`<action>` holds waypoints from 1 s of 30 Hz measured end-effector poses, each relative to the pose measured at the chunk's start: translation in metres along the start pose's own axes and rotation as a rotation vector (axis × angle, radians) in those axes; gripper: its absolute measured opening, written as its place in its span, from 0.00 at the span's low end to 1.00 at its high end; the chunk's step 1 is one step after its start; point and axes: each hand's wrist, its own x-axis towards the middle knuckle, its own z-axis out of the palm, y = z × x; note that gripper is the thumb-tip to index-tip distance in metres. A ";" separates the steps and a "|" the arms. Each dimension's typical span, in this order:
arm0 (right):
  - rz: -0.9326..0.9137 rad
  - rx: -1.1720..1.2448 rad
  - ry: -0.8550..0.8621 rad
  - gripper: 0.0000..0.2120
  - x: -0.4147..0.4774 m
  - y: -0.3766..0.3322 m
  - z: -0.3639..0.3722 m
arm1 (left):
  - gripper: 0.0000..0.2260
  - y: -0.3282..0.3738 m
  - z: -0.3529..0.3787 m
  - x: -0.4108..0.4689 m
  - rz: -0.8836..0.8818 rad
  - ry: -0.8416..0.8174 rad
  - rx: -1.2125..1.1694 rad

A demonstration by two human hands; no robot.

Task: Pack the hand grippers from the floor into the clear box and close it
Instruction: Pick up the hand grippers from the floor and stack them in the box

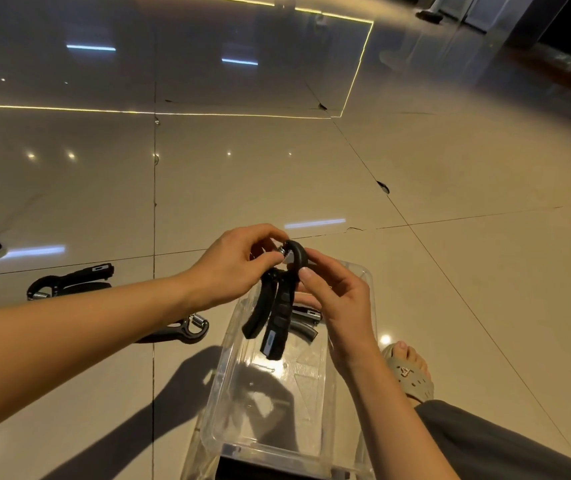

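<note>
Black plastic with steel springs, loose hand grippers (69, 282) lie on the floor (242, 168) left of the left grip (232, 268), which pinches the metal knob (281, 252) atop the held hand gripper (277, 299). Just beside it, the right grip (336, 299) pinches the curved head. The handles hang over the clear box (363, 282) below both grips, where another gripper (306, 318) lies. It is probably light, rigid and springy; the ribbed handles should give a surer hold than the smooth head.

text: none legible | hand gripper (278, 306) label: too blurred
</note>
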 end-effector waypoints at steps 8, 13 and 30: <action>0.165 -0.023 -0.204 0.22 -0.007 0.020 -0.002 | 0.13 0.006 -0.004 0.000 -0.023 0.044 -0.270; 0.091 -0.085 -0.204 0.24 -0.003 0.023 -0.005 | 0.13 -0.001 -0.008 0.000 -0.129 0.043 -0.391; -0.304 -1.405 -0.007 0.27 -0.004 0.124 -0.017 | 0.23 -0.056 0.017 -0.044 -0.348 -0.049 -0.033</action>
